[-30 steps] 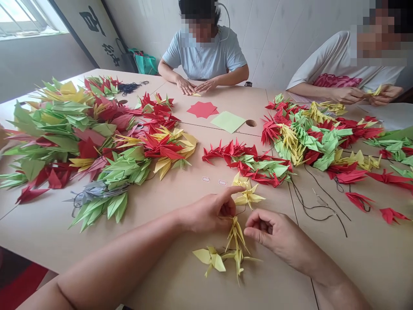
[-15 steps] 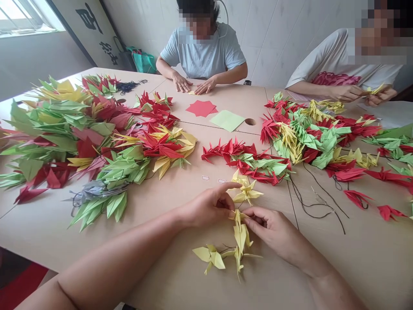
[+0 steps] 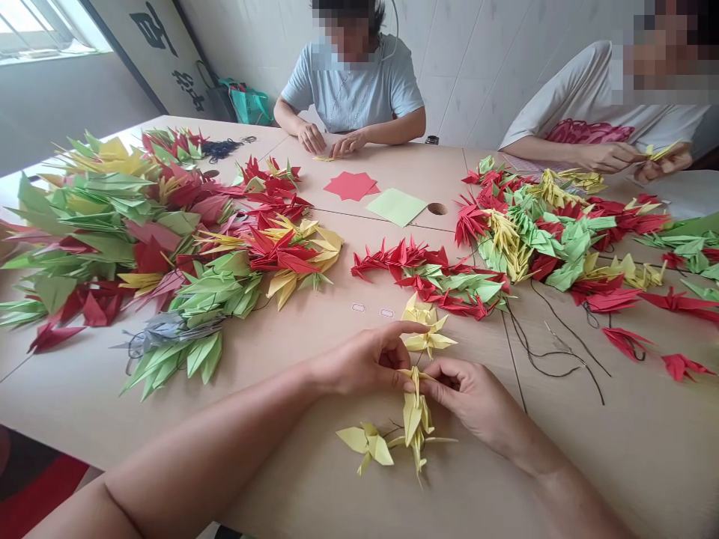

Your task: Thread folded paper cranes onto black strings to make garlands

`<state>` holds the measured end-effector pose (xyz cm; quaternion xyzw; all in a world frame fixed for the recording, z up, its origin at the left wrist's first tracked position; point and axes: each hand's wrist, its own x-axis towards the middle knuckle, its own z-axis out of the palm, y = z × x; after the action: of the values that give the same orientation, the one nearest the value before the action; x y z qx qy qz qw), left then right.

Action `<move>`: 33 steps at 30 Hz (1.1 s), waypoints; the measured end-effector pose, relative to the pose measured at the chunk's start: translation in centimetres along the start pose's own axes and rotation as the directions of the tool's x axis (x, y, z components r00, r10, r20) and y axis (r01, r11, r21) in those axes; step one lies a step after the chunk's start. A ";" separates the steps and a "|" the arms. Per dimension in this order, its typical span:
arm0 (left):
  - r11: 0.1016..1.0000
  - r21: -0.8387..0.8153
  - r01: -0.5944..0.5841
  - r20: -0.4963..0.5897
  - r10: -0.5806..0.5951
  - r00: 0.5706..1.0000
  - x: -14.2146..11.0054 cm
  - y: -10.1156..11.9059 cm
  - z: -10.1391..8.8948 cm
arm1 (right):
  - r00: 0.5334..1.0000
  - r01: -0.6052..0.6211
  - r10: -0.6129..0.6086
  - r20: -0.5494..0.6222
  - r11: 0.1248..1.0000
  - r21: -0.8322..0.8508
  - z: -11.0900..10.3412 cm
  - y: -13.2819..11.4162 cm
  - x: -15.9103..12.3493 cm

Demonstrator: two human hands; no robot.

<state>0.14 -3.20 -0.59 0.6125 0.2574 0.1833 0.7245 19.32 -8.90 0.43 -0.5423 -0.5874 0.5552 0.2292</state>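
A yellow origami crane (image 3: pixel 414 410) is pinched between both my hands above the near part of the table. My left hand (image 3: pixel 374 361) has thumb and fingertips closed on its left side, with the index finger stretched to the right. From the other side my right hand (image 3: pixel 469 393) grips it between thumb and forefinger. Below hang or lie more yellow cranes, one of them with spread wings (image 3: pixel 368 445), joined by dark thread. Just beyond my fingers lie other yellow cranes (image 3: pixel 430 333). My fingers hide part of the held crane.
A big heap of coloured cranes (image 3: pixel 112 217) covers the left of the table, with strung cranes (image 3: pixel 533 232) at right. Red paper (image 3: pixel 351 186) and green paper (image 3: pixel 396 206) lie mid-table. Loose dark thread (image 3: pixel 539 368) is near my right hand. Two people (image 3: pixel 353 97) handle yellow paper opposite.
My right hand has moved left and taken hold of the yellow crane beside my left fingers. The crane has been lifted and turned a little. The person opposite has shifted their hands on the paper.
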 end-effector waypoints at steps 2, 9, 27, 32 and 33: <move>1.000 0.012 -0.001 -0.001 0.001 1.000 0.0 0.1 0.0 | 1.000 -0.002 0.002 0.004 1.000 0.016 0.0 0.1 0.0; 0.998 0.058 -0.012 -0.025 0.013 1.000 -0.1 0.3 0.1 | 1.000 -0.006 0.003 0.029 0.997 0.077 -0.4 0.0 0.1; 0.993 0.108 -0.055 -0.036 0.060 0.998 -0.2 0.4 0.4 | 1.000 -0.025 0.027 -0.015 0.990 0.137 -0.8 -0.2 0.4; 0.974 0.197 -0.115 -0.032 0.124 0.992 -0.2 0.6 0.3 | 0.999 -0.054 0.054 -0.001 0.988 0.143 -0.9 0.1 0.3; 0.971 0.204 -0.121 -0.030 0.130 0.991 -0.2 0.6 0.3 | 0.998 -0.055 0.055 0.004 0.988 0.143 -0.9 0.2 0.3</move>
<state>0.17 -3.45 0.04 0.6940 0.2508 0.2147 0.6399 20.12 -8.34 0.41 -0.5405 -0.5311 0.6019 0.2521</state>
